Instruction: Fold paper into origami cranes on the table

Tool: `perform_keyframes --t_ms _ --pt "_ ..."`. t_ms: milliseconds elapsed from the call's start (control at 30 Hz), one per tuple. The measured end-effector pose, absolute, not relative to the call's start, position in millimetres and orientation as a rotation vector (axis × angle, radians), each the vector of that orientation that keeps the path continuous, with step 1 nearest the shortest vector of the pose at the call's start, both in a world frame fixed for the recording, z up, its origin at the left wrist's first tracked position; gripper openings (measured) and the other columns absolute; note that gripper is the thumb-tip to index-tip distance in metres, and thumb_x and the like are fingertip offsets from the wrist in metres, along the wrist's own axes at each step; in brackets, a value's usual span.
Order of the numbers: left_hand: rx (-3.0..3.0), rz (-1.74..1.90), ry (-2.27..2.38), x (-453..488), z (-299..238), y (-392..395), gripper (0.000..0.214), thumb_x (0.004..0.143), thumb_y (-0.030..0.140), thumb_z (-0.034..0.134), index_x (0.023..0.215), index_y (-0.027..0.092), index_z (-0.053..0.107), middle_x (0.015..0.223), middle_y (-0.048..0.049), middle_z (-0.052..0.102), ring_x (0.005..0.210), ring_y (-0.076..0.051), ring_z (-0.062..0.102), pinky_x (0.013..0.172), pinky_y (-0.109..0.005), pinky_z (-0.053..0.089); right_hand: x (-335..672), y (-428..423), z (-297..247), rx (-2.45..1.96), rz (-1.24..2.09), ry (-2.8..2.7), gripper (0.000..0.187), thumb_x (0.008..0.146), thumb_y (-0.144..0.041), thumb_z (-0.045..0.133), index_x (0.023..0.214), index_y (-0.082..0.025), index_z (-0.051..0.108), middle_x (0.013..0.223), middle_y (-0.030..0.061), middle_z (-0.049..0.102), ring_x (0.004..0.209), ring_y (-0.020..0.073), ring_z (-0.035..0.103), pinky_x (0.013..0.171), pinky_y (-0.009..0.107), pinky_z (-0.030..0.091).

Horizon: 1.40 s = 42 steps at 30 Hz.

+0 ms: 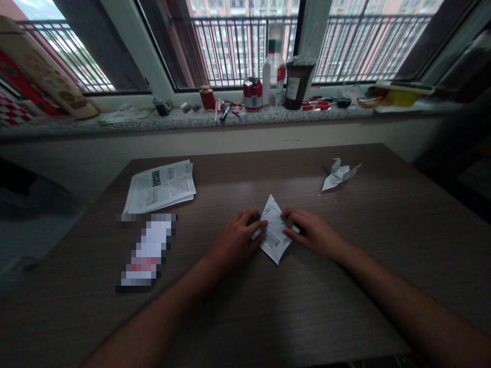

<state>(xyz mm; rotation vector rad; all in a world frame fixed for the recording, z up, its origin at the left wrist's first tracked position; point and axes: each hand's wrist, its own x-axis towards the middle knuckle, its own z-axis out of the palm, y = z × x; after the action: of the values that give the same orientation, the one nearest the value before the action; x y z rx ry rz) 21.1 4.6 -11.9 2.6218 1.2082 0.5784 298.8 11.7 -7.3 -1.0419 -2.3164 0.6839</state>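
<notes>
A folded piece of printed newspaper (274, 230), kite-shaped, lies flat on the dark wooden table (345, 286). My left hand (238, 237) rests on its left edge with curled fingers pressing the paper down. My right hand (312, 232) presses its right edge, fingertips bent onto the paper. Both hands pin the sheet against the table. A finished folded paper figure (339, 174) lies farther back to the right, away from both hands.
A stack of newspaper sheets (161, 186) lies at the back left of the table, with a blurred flat object (148, 253) in front of it. The stone windowsill (153, 121) carries a red can (252, 94), a white bottle (273, 71), a dark cup (298, 84) and small tools.
</notes>
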Motion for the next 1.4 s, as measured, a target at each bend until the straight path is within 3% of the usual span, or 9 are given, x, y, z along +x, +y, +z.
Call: perform_keyframes --t_ms 167,400,500,633,933,1233,1400 --pt "2.693 0.572 1.114 24.5 -11.7 3.3 0.036 0.1 0.019 0.064 0.136 0.02 0.063 0.145 -0.0135 0.056 0.132 -0.031 0.055 0.107 -0.051 0.053 299.7 12.5 -17.6 -0.949 0.453 -2.433 0.01 0.1 -0.026 0.064 0.109 -0.022 0.064 0.138 0.0134 0.061 0.127 0.0289 0.058 0.104 0.047 0.051" --pt "2.655 0.487 0.939 26.7 -13.5 0.7 0.039 0.104 0.01 0.054 0.139 0.023 0.06 0.143 -0.0089 0.061 0.125 -0.025 0.063 0.102 -0.041 0.057 292.1 3.1 -12.3 -0.863 0.611 -2.45 0.015 0.104 -0.02 0.055 0.112 -0.021 0.068 0.117 0.0104 0.067 0.108 0.023 0.064 0.093 0.039 0.055" --pt "2.618 0.481 0.946 26.2 -11.9 0.4 0.038 0.103 0.011 0.056 0.139 0.023 0.061 0.146 -0.0092 0.06 0.127 -0.026 0.062 0.104 -0.042 0.056 295.4 1.0 -5.5 -0.868 0.673 -2.463 0.016 0.101 -0.027 0.064 0.116 -0.023 0.067 0.123 0.0104 0.065 0.115 0.0245 0.061 0.099 0.043 0.053" --pt "2.582 0.484 0.937 26.2 -7.7 0.4 0.036 0.104 0.014 0.057 0.138 0.023 0.063 0.146 -0.0098 0.06 0.128 -0.026 0.062 0.105 -0.044 0.056 301.5 -0.1 -1.3 -0.825 0.717 -2.516 0.033 0.091 -0.035 0.079 0.119 -0.024 0.067 0.132 0.0107 0.062 0.124 0.0271 0.057 0.104 0.045 0.051" --pt "2.555 0.5 0.904 24.5 -9.0 1.7 0.037 0.103 0.012 0.057 0.138 0.022 0.063 0.146 -0.01 0.06 0.127 -0.026 0.063 0.106 -0.043 0.056 302.2 0.1 -5.3 -0.735 0.752 -2.521 0.01 0.098 -0.028 0.069 0.106 -0.024 0.074 0.129 0.0096 0.064 0.122 0.0241 0.058 0.103 0.042 0.051" --pt "2.559 0.521 0.893 23.7 -12.1 2.8 0.036 0.104 0.014 0.057 0.138 0.023 0.063 0.147 -0.01 0.059 0.126 -0.026 0.063 0.105 -0.044 0.056 302.7 0.3 -0.2 -0.725 0.815 -2.508 0.007 0.098 -0.026 0.069 0.104 -0.024 0.073 0.128 0.0082 0.064 0.123 0.0227 0.057 0.103 0.042 0.05" --pt "2.534 0.545 0.845 21.1 -8.1 3.2 0.034 0.104 0.016 0.057 0.137 0.022 0.063 0.146 -0.0109 0.06 0.127 -0.025 0.063 0.105 -0.042 0.056 299.3 -2.9 3.9 -0.764 0.84 -2.487 0.012 0.103 -0.026 0.062 0.112 -0.023 0.068 0.125 0.0081 0.066 0.117 0.0207 0.06 0.1 0.039 0.051"
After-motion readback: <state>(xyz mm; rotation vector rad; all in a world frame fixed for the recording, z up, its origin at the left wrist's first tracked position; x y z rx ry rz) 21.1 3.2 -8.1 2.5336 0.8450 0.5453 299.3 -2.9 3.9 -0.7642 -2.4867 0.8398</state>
